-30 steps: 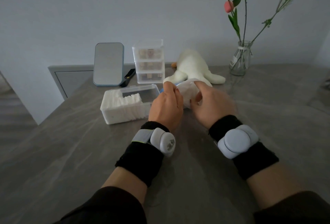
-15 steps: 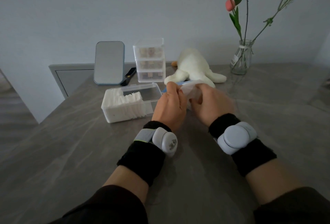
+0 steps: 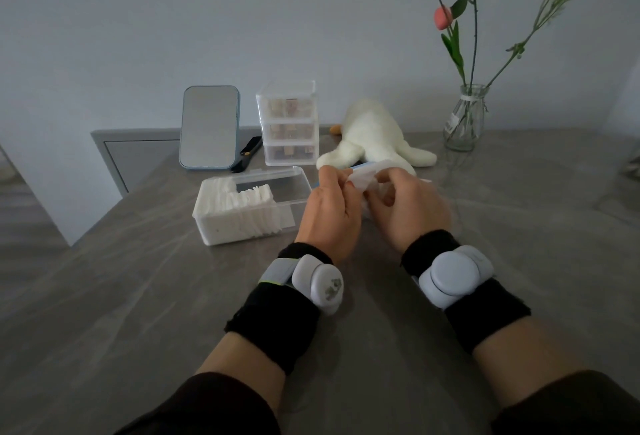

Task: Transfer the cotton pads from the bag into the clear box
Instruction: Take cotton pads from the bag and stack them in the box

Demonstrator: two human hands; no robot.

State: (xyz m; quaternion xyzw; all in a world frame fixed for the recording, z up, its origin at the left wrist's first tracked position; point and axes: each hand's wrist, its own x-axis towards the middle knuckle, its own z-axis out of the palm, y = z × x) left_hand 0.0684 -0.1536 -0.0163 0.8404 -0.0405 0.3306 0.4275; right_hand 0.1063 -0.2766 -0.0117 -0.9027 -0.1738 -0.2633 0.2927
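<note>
Surface (image 3: pixel 138 296): grey, matte, with a faint stone-like vein.
Clear box (image 3: pixel 273 173): rectangular transparent plastic with rounded corners, lying flat on the surface, just left of the hands.
Cotton pads (image 3: pixel 242 206): white, soft and fibrous; packed on edge in rows that fill the left part of the clear box.
Bag (image 3: pixel 360 180): thin, crinkled white plastic with a blue strip along its far edge; held between both hands, just right of the clear box.
Left hand (image 3: pixel 330 206): fingers curled, pinching the bag's near-left edge.
Right hand (image 3: pixel 405 207): fingers curled, gripping the bag's right side.
Mirror (image 3: pixel 209 126): rounded rectangle with a blue frame, upright behind the clear box.
Plush toy (image 3: pixel 374 133): white and furry, lying beyond the hands.
</note>
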